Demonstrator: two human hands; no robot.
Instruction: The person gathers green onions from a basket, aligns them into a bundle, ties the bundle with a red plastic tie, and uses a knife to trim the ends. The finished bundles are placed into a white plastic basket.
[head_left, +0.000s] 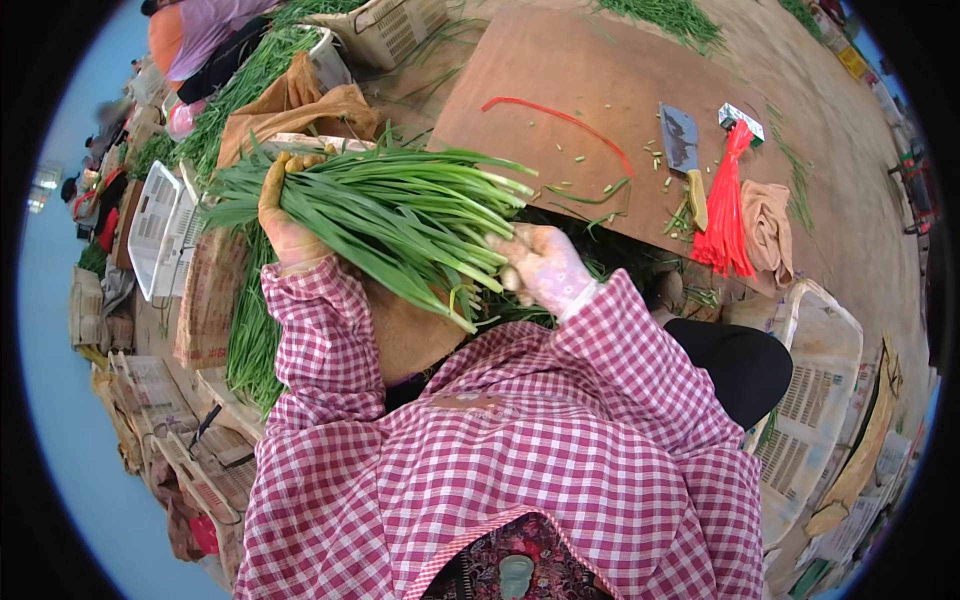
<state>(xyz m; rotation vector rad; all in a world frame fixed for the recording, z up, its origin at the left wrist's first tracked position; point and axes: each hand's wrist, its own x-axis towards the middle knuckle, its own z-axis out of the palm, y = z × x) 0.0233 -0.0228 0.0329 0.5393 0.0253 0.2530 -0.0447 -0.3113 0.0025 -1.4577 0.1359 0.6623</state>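
A thick bunch of garlic chives (375, 202) lies across my left hand (289, 217), which grips it near the leafy end. The pale stem ends point right. My right hand (544, 262), in a light patterned glove, is at those ends with bent fingers touching the lower stems; whether it grips any is unclear. Beyond it, a brown board (555, 97) carries a cleaver (681, 142) with a wooden handle, a bundle of red ties (726, 210), a single red strip (570, 124) and cut stem bits.
More chives (251, 330) are heaped at my left, beside a woven sack (214, 300) and a white plastic crate (157, 229). Another crate (810, 397) stands at my right. A folded tan cloth (765, 225) lies by the ties. Another person (202, 45) is at the upper left.
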